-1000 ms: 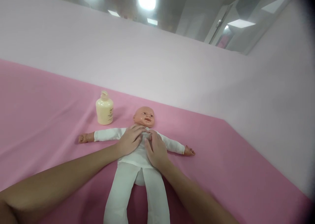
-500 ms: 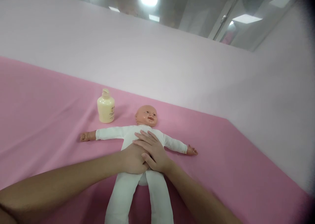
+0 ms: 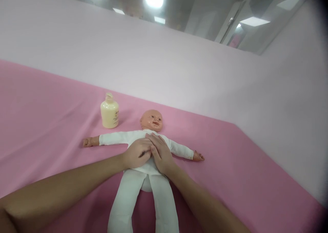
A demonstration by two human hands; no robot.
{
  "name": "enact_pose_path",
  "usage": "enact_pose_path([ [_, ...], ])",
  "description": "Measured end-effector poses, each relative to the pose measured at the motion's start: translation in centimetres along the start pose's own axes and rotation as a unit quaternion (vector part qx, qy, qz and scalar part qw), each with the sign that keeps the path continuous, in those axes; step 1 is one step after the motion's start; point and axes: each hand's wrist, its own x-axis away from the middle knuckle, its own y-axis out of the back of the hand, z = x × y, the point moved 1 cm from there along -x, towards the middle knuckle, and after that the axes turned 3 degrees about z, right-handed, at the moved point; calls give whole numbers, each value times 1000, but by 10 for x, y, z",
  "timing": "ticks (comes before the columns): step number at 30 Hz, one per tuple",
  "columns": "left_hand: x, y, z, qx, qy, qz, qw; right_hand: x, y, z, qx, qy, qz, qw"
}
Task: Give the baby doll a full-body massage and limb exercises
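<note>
A baby doll (image 3: 128,192) with a white cloth body lies on its back, arms spread wide, its bald head toward the wall. On its chest rest both of my hands, meeting in the middle. My left hand (image 3: 137,153) lies palm down, its fingertips hidden under the other hand. Over them my right hand (image 3: 162,154) is laid with its fingers stretched flat toward the doll's neck. Neither hand grasps anything. Beyond the doll's arm on the left stands a pale yellow pump bottle (image 3: 109,115), upright and apart from my hands.
A pink cloth (image 3: 225,164) with a few creases covers the surface under the doll. Behind it rises a pale wall (image 3: 159,65) that continues down the right side. Glass or a mirror (image 3: 194,14) along the top shows bright lights.
Both hands have slid up the doll's body from the belly to the chest. My left hand has bent more at the knuckles. The doll and the bottle stay in place.
</note>
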Motion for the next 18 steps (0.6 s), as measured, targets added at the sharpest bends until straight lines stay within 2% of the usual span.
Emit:
enact_pose_path([
  [4, 0, 5, 9, -12, 94, -51, 994, -2, -1, -2, 7, -43, -22, 999],
  [6, 0, 7, 14, -9, 115, -70, 991, -3, -1, -1, 14, -56, -31, 998],
  [10, 3, 7, 21, 15, 132, -92, 987, -2, 0, 4, 41, -83, -57, 994],
  [13, 4, 5, 23, 31, 137, -87, 986, -2, 0, 5, 65, -89, -69, 991],
  [18, 5, 4, 25, 45, 93, -58, 993, -2, -1, 7, 60, -27, -47, 997],
])
